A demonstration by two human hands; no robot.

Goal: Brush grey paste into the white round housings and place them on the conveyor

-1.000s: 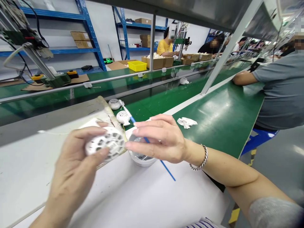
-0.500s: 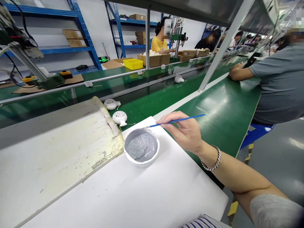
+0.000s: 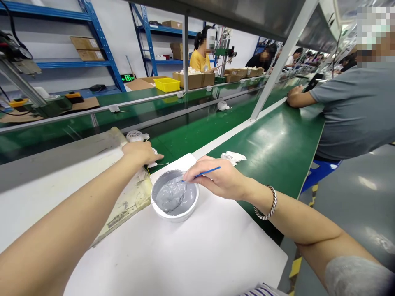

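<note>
In my right hand is a thin paintbrush with a blue handle, pinched between thumb and fingers. Its bristle end points down into a white bowl of thick grey paste. My left hand reaches across the yellowed board and closes over a round white fan housing. Most of that housing is hidden under the fingers, and a thin wire sticks out beside it. Just behind lies a second white fan housing with a slotted grille.
A white sheet lies under the bowl, and a stained board is at left. Crumpled white paper rests on the green bench. Another white part sits on the green belt. A slanted post stands ahead; a seated co-worker is at right.
My left hand has come into view and reached over the nearer fan housing. My right hand has lowered and moved left, bringing the brush from the bowl's rim into the paste.
</note>
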